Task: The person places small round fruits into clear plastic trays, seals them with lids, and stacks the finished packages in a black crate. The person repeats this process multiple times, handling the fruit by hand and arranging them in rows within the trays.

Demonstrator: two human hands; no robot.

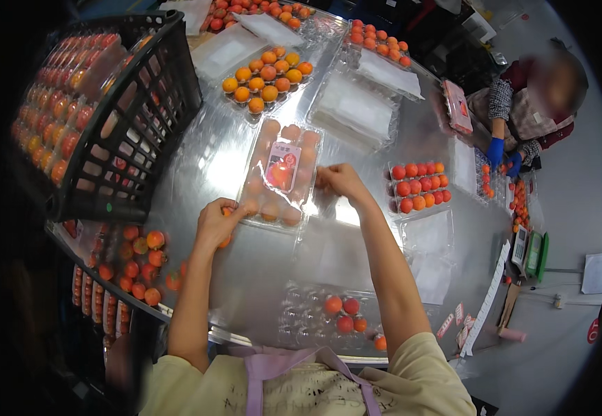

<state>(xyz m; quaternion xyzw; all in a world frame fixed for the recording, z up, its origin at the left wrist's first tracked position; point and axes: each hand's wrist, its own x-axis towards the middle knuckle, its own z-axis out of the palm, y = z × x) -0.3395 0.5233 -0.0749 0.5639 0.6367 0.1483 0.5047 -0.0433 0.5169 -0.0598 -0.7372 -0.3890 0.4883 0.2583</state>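
Before me on the metal table lies a closed clear plastic box (259, 171) full of round orange-red fruits. A pink label with a fruit picture (281, 167) sits on its lid. My left hand (217, 224) grips the box's near left corner, thumb on the edge. Partly hidden under that hand are loose orange fruits (225, 242). At the right edge of the box are the curled fingers of my right hand (341, 182); their tips are partly hidden. Nearest me, an open plastic tray (306, 312) holds several red fruits in part of its cups.
A black plastic crate (139, 119) of filled boxes stands left, above loose fruits (139, 265). Farther back are a tray of orange fruits (267, 78) and stacked packaging (355, 106). A filled tray (419, 186) lies right. Beyond, a co-worker's blue-gloved hands (496, 152) handle fruit.
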